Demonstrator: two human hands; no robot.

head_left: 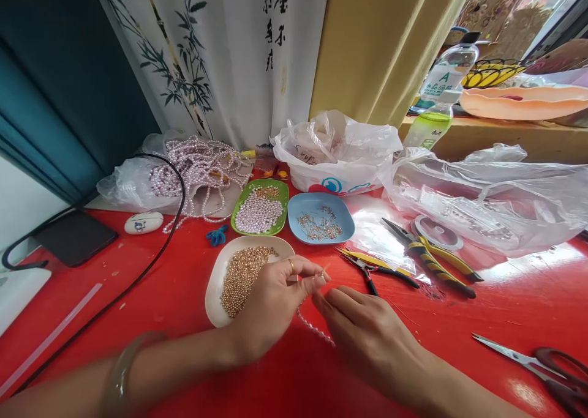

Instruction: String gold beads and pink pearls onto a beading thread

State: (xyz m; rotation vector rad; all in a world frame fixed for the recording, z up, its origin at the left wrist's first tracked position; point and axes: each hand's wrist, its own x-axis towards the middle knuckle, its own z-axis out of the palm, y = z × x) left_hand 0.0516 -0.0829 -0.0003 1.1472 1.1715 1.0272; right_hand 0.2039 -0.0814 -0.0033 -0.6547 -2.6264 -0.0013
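Observation:
Over the red table my two hands meet in front of the dishes. Thumb and fingertips of my left hand (285, 283) are pinched on one end of a beaded strand (316, 330); a small bright piece shows at the tips. My right hand (362, 326) is curled close beside it, its fingertips turned away, so what they grip is hidden. The strand of pale pink beads hangs between the hands. Behind my left hand lies a white dish (214, 289) of gold beads (243, 277). Farther back are a green dish (285, 193) of pearly beads and a blue dish (316, 201) of small metal findings.
Black-handled pliers (367, 274) and larger yellow-black pliers (436, 262) lie right of the dishes. Scissors (528, 360) rest at the right edge. Plastic bags (340, 155) line the back, beside heaped bead strings (197, 167). A black cable (177, 222) crosses the left, near a phone (76, 237).

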